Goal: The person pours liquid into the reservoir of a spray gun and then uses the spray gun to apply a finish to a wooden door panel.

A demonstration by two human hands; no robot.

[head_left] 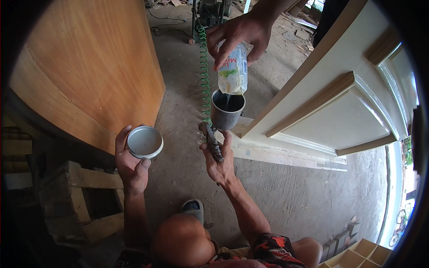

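My left hand (132,172) grips a round silvery cup lid (145,142) by its rim, with the pale inner side turned up. Across from it, my right hand (222,169) is wrapped round the handle of a spray gun (211,139). The gun's grey metal cup (226,119) is uncovered and has dark walls inside. Another person's hand (245,32) reaches in from the top and tips a clear plastic bottle (233,73) over it. A thin stream of liquid runs from the bottle into the cup. A green coiled air hose (204,73) leads up from the gun.
An orange-brown wooden panel (91,62) stands at left, a cream panelled door (330,116) at right. Below the left panel sits a rough wooden crate (99,177). A machine (210,15) stands at the far end of the hose. A compartmented wooden frame (364,253) lies lower right.
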